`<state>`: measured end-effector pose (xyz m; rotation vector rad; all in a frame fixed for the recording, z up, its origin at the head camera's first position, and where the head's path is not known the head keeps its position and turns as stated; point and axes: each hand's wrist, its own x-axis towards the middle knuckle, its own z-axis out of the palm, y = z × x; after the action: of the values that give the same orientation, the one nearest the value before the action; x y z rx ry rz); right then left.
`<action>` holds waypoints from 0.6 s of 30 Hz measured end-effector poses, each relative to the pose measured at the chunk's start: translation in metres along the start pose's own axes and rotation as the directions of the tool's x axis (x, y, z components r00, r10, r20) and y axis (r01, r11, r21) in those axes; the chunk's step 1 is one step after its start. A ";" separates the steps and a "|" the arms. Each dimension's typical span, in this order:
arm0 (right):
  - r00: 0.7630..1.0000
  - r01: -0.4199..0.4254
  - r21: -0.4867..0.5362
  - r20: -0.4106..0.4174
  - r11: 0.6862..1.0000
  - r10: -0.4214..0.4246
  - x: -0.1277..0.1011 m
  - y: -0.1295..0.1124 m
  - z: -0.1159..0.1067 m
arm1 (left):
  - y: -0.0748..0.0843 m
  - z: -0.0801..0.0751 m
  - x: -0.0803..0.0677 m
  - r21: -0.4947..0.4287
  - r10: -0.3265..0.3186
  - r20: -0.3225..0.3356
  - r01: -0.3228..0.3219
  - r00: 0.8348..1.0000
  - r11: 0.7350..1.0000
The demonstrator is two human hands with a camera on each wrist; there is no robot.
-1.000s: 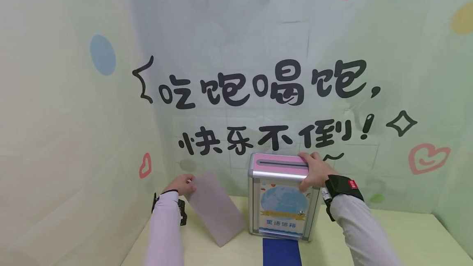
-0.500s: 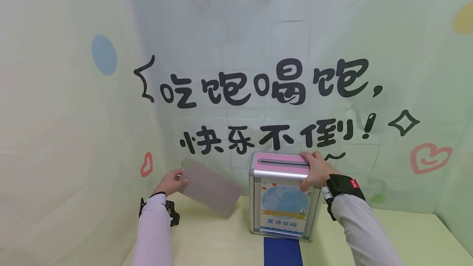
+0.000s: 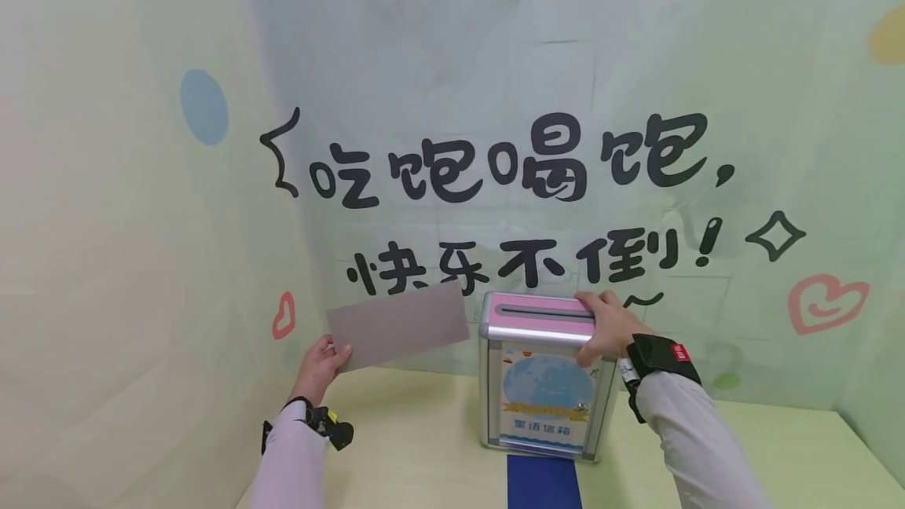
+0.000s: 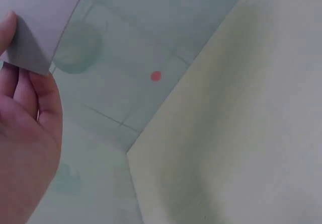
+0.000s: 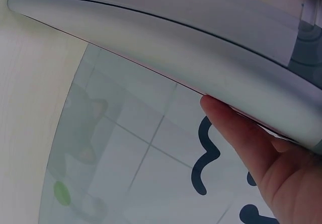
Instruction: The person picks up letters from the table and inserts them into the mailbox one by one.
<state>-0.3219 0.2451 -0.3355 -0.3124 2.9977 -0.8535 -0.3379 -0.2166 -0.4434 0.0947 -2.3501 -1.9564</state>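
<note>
Left hand (image 3: 316, 368) pinching flat grey rectangular card (image 3: 398, 325), now raised level beside pink-topped metal slot box (image 3: 540, 371); right hand (image 3: 606, 328) still gripping box's top corner; insertion near

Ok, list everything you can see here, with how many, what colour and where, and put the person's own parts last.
Suggestion box: one, silver frame with pink slotted top and a blue picture on its front, standing on the table near the back wall.
Envelope: one, grey-brown, held in the air left of the box, level with its top.
Blue sheet: one, dark blue, flat on the table in front of the box.
Table: one, pale yellow, along the bottom.
Wall: pale green backdrop with black lettering, hearts and dots.
Left hand: one, pinches the envelope's lower left corner; light sleeve, black wrist device.
Right hand: one, grips the box's top right edge; light sleeve, black wristband.
</note>
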 end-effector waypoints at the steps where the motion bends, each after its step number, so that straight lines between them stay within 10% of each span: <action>1: 1.000 0.001 -0.002 0.000 1.000 -0.001 0.000 0.000 -0.001 | -0.001 0.004 0.000 -0.045 -0.006 -0.002 0.006 1.000 0.999; 6: 1.000 -0.006 -0.001 0.004 1.000 0.006 -0.001 0.000 -0.001 | -0.005 0.025 -0.002 -0.305 -0.019 -0.022 0.011 1.000 0.952; 12: 1.000 -0.018 0.004 0.009 1.000 0.018 -0.003 -0.003 -0.001 | -0.005 0.047 -0.004 -0.627 0.033 0.005 -0.022 0.999 0.779; 18: 1.000 -0.020 0.002 0.008 1.000 0.020 -0.005 -0.005 -0.003 | 0.005 0.060 -0.004 -0.746 0.111 0.036 -0.047 0.993 0.664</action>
<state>-0.3160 0.2431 -0.3309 -0.2852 2.9870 -0.8519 -0.3399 -0.1566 -0.4490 -0.1436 -1.3487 -2.7278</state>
